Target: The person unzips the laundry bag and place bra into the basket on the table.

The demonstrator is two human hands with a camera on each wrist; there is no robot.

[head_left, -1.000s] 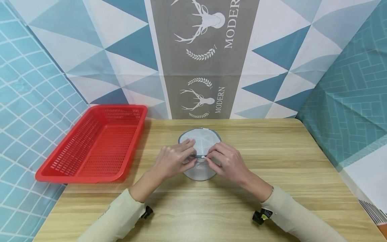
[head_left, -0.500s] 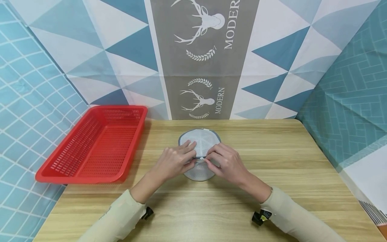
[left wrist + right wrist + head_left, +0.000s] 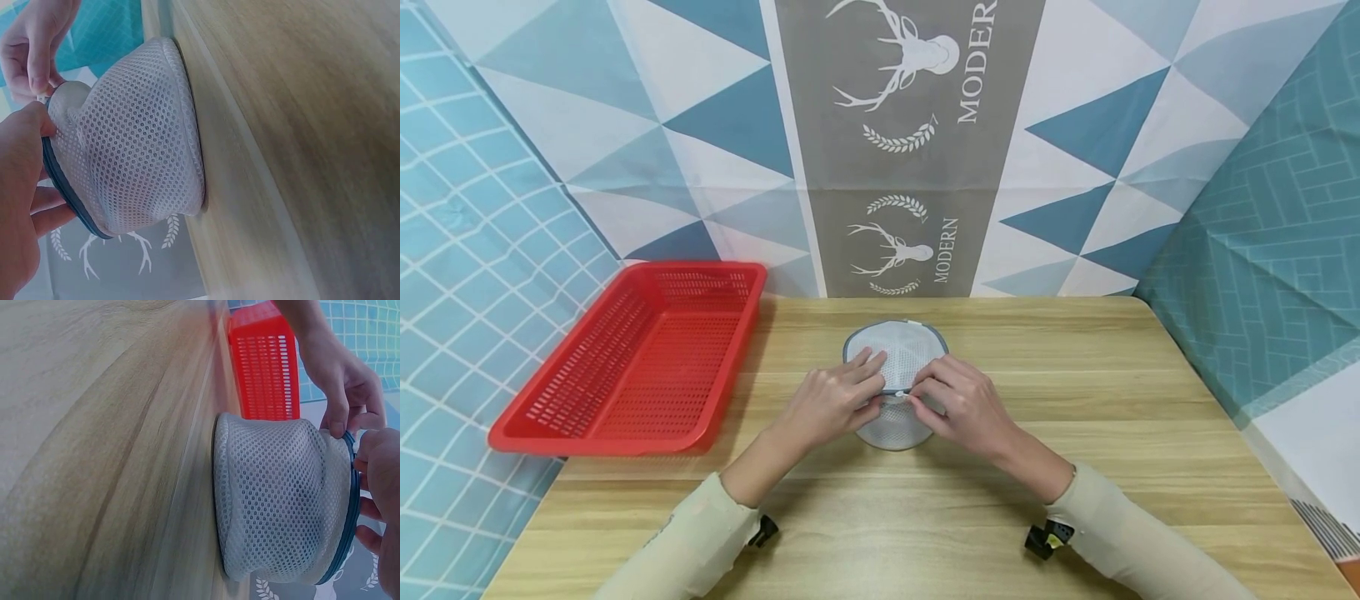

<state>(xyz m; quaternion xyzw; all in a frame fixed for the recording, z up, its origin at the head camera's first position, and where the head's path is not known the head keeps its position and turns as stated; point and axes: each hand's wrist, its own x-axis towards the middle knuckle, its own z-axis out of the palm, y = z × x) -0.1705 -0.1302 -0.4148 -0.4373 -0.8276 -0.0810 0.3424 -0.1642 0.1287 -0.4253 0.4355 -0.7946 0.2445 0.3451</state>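
Observation:
A round white mesh laundry bag (image 3: 912, 354) stands upright on the wooden table, its side bulging in both wrist views. Dark blue zipper tape (image 3: 67, 195) runs round its top edge, and a small white zipper pull (image 3: 901, 394) shows at the near side. My left hand (image 3: 837, 402) pinches the rim just left of the pull, thumb on the mesh side, with other fingers spread over the lid. Right beside it, my right hand (image 3: 958, 406) pinches at the pull with thumb and forefinger. The fingertips partly hide the pull. What is inside the bag is hidden.
A red plastic basket (image 3: 730, 367) with slotted walls stands at the table's left side. Behind the table (image 3: 1045, 500) hangs a patterned cloth (image 3: 1075, 150) with triangles and deer heads. Dark wrist devices (image 3: 1049, 537) sit at both cuffs.
My left fingers have shifted slightly, and the gap at the rim beneath them has closed. The right hand holds nearly the same place; the basket has not moved.

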